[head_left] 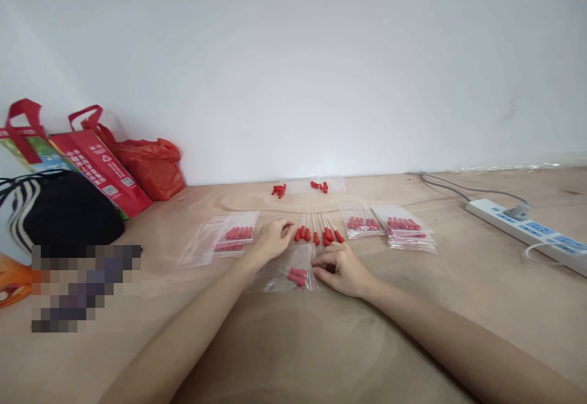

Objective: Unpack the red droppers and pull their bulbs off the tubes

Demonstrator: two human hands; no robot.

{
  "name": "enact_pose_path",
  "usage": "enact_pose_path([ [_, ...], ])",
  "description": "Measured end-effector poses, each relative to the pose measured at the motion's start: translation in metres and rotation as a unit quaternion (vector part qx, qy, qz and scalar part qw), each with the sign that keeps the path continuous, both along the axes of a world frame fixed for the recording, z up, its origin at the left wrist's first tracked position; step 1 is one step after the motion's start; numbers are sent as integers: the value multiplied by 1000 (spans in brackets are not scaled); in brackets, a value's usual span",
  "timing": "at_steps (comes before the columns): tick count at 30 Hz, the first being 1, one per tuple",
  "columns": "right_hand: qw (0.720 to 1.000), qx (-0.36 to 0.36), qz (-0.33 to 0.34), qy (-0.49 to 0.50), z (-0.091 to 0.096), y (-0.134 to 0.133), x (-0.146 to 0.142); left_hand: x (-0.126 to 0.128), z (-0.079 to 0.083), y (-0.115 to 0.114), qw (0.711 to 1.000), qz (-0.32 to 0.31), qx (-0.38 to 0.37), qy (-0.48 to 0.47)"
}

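Observation:
In the middle of the table lies a fan of thin clear droppers (316, 237) with red bulb ends pointing towards me. Just left of them my left hand (274, 239) hovers with loosely curled fingers, and nothing shows in it. A clear zip bag (279, 272) with a few red-ended droppers in it lies between my forearms. My right hand (343, 269) has its thumb and index finger at the right edge of that bag, closed on it; the bulb ends of the loose droppers are right beyond its knuckles.
Filled zip bags (238, 233) lie at left; more bags are stacked (403, 227) at right, beside a single one (362, 220). Loose red bulbs (279, 190) lie near the wall. A power strip (527, 230) stands right; shopping bags (101, 165) and a black bag (68, 214) stand left.

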State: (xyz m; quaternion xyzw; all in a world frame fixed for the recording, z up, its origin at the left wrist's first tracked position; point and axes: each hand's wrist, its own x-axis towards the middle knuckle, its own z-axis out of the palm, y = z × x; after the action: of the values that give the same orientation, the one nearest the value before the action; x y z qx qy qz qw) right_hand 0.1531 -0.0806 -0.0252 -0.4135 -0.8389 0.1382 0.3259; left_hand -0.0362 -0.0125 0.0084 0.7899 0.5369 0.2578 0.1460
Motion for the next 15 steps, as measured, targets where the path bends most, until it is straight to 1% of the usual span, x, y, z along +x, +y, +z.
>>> enact_pose_path([
  [1, 1000, -2, 3, 2, 0, 0, 0, -8, 1, -12, 1000, -27, 10, 3],
  [3, 1000, -5, 15, 5, 0, 1, 0, -23, 1, -35, 993, -113, 42, 14],
  [4, 1000, -5, 24, 7, 0, 1, 0, -29, 0, -45, 988, -148, 44, 22],
  [5, 999, -5, 33, 7, 1, 1, 0, -33, -3, -54, 983, -175, 38, 34],
  [7, 999, -6, 49, 10, 1, 2, -1, -38, -8, -65, 977, -206, 9, 57],
  [10, 998, -11, 65, 10, -1, 3, -1, -36, -15, -69, 977, -200, -18, 76],
  [12, 997, -18, 72, 15, -3, 3, -1, -33, -18, -67, 980, -182, -11, 77],
  [15, 994, -30, 89, 54, -2, 3, -5, -30, -19, -65, 982, -172, -1, 72],
])
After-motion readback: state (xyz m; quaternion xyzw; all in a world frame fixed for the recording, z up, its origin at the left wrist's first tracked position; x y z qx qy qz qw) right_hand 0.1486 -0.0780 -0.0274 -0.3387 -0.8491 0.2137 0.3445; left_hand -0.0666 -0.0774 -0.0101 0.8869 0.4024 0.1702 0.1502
